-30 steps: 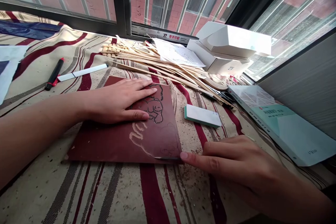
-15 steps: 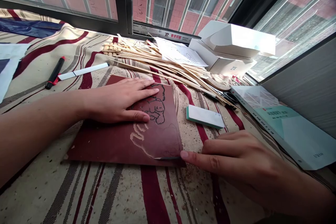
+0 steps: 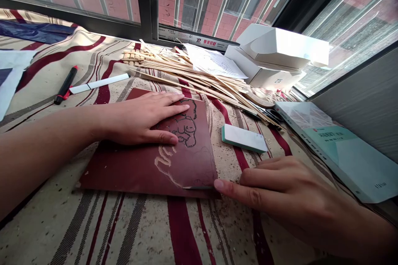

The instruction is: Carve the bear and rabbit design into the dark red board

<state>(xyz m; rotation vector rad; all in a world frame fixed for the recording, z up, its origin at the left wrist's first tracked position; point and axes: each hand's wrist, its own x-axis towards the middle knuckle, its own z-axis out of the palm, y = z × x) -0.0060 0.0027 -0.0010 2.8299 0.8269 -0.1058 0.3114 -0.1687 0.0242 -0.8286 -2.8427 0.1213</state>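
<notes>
A dark red carving board point(image 3: 137, 169) lies on the striped cloth, with a black-outlined figure point(image 3: 185, 126) and pale cut lines point(image 3: 164, 161) on it. My left hand point(image 3: 139, 118) lies flat on the board's upper part, fingers stretched out beside the figure. My right hand point(image 3: 280, 190) rests on the cloth at the board's near right corner. Its forefinger and thumb are pressed together on a thin blade point(image 3: 195, 187) whose tip lies along the board's near edge. The rest of the tool is hidden in the hand.
A green and white block point(image 3: 244, 137) lies right of the board. Behind it are a heap of thin wooden strips point(image 3: 199, 78), paper sheets point(image 3: 214, 64), white boxes point(image 3: 273, 56) and a teal book point(image 3: 338, 149). A black marker point(image 3: 65, 85) and a white pen point(image 3: 99, 83) lie at the far left.
Both hands stay where they were on the board and at its corner. Only the view has shifted slightly.
</notes>
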